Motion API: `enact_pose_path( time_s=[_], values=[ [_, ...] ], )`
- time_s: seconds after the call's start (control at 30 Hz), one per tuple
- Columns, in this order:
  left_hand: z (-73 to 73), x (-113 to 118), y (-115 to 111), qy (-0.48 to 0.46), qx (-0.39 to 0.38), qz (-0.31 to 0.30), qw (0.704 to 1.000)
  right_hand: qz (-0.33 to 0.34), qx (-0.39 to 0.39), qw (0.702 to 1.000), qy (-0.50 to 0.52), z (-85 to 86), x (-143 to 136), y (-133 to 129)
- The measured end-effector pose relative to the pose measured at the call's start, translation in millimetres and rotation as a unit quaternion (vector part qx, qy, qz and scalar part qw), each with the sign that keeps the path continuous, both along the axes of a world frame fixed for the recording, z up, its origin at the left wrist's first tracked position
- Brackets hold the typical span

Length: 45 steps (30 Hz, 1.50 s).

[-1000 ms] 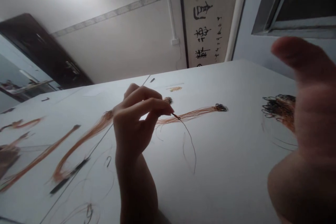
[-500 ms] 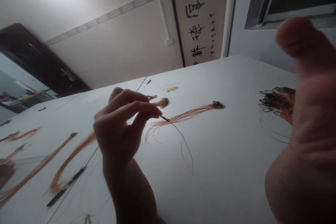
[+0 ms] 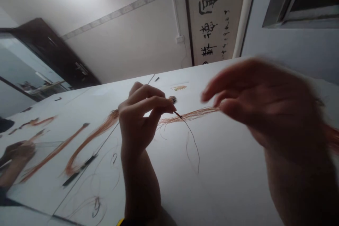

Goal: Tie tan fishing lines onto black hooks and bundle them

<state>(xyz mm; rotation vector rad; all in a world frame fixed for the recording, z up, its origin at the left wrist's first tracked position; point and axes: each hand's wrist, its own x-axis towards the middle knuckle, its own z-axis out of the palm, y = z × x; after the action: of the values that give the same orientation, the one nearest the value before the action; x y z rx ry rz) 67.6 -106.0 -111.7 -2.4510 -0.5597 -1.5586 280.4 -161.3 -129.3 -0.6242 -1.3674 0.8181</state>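
My left hand is closed in a pinch in the middle of the view. What it grips appears to be a fishing hook: a short brown shank with a small eye shows past the fingertips, the rest hidden by fingers. A thin line hangs from it in a curve. My right hand, blurred, is raised at the right, thumb and fingers apart, with nothing visible in it. Behind both hands lies a bundle of copper-coloured lines, its right end covered by my right hand.
More copper-coloured bundles lie on the white table at the left. A dark rod and loose hooks are nearer. Another person's hand is at the far left. A further bundle shows beyond my right wrist.
My right hand has swung left and inward from the right edge, towards my left hand. My left hand keeps its pinch. The view has shifted, and another person's hand shows more at left.
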Motion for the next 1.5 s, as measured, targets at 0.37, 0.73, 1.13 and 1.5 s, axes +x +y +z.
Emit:
enact_pose_path(
  time_s=[0.37,0.73,1.13,1.5],
  values=[
    [-1.1,3,-9,-0.034,0.042,0.004,0.999,0.221,-0.103,0.970,-0.011,-22.6,-37,13],
    [0.0,5,-12,-0.027,0.042,-0.006,0.999,0.254,-0.129,0.957,0.058,-25.9,-41,7],
    [2.1,6,-12,-0.022,0.054,-0.001,0.998,0.262,-0.129,0.955,0.059,-28.2,-40,8],
    [3.3,6,-17,-0.016,0.046,0.013,0.999,0.266,-0.129,0.953,0.061,-27.0,-39,9]
  ],
)
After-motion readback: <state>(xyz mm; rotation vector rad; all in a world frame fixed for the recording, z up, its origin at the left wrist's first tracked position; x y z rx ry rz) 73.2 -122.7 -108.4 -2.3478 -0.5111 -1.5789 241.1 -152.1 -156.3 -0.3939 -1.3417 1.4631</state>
